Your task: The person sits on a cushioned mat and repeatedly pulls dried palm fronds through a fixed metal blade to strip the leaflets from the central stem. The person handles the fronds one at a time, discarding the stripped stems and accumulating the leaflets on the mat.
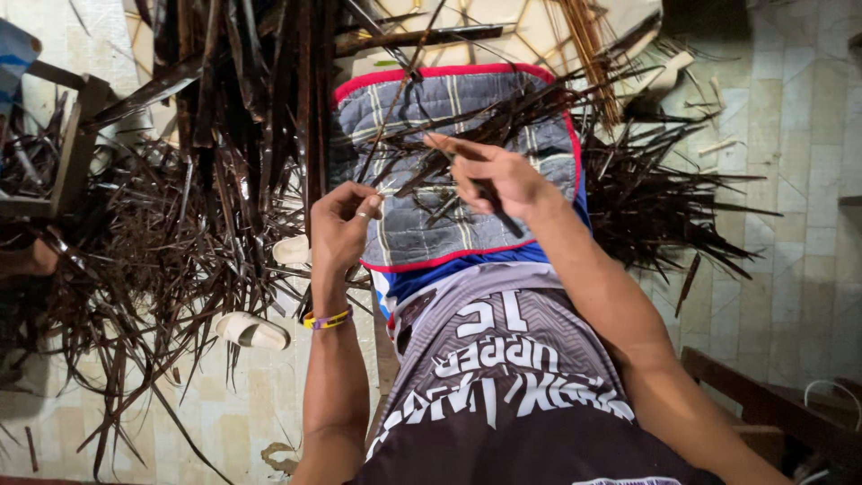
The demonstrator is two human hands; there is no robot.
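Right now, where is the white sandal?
In the head view, the white sandal lies on the tiled floor at lower left, among dark leaf strips, just left of the left hand's wristband.

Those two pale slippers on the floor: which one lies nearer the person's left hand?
The upper slipper, right beside the left hand; the other slipper lies lower, by the wristband.

A single head-worn camera looks steeply down the person's own torso and lap, so near that the printed shirt (pixel 503 377) fills the lower middle of the view. Both forearms run up from the bottom edge to the left hand (pixel 346 224) and right hand (pixel 489 175) at centre. Beyond lie the tiled floor (pixel 799 180) and heaped dark leaf strips (pixel 162 242); no second view overlaps it.
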